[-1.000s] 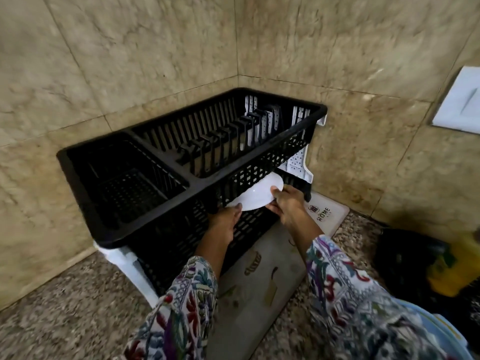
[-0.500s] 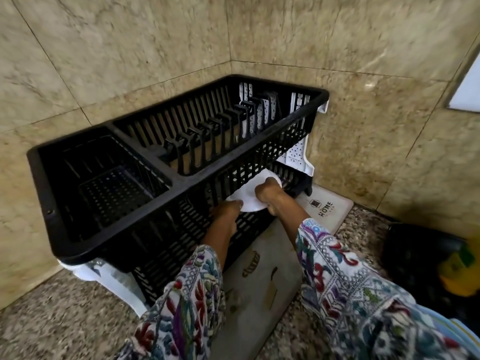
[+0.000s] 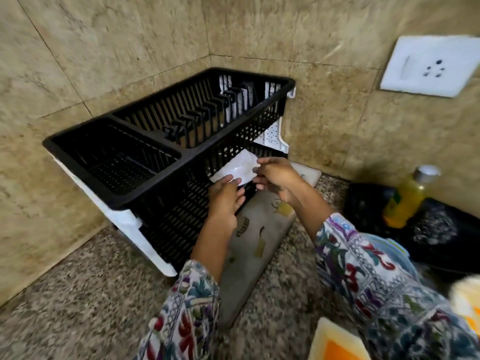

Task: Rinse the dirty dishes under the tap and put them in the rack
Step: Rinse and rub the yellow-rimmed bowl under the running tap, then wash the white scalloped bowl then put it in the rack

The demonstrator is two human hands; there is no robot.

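A black two-tier dish rack (image 3: 166, 162) with white legs stands in the tiled corner, and its upper tier holds no dishes. A white plate (image 3: 237, 167) sits tilted at the opening of the lower tier, at the rack's front right. My right hand (image 3: 275, 175) grips the plate's right edge with curled fingers. My left hand (image 3: 224, 197) reaches to the plate's near edge, its straight fingertips touching it. Motion blur smears the plate and both hands.
A grey mat (image 3: 257, 237) lies under the rack on the speckled granite counter (image 3: 78, 294). At the right a yellow bottle (image 3: 405, 201) stands on a black tray (image 3: 446, 245). A white wall socket (image 3: 428, 66) is above it. An orange-and-yellow object (image 3: 335, 344) shows at the bottom edge.
The view has pulled back and turned right, bringing in the socket and bottle. Both hands have stayed at the plate, which now shows more and sits more tilted at the lower tier's opening.
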